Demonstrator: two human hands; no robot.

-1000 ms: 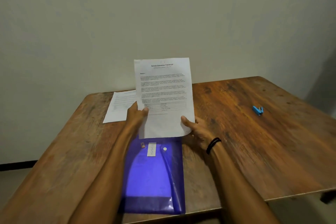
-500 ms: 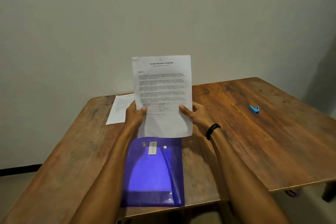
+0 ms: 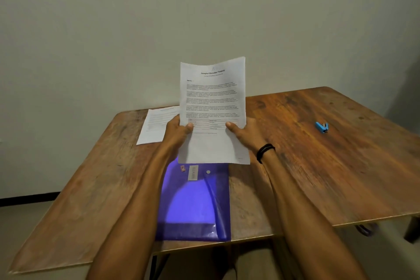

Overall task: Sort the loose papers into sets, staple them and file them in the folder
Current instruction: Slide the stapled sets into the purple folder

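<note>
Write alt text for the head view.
The left hand and right hand hold a printed page upright over a purple folder lying on a wooden table. A second page lies flat at the far left, and a blue stapler sits at the right.

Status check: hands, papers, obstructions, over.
Left hand and right hand both grip the paper, upright over the folder. Second sheet flat at left, stapler far right. Nothing in the way.
</note>
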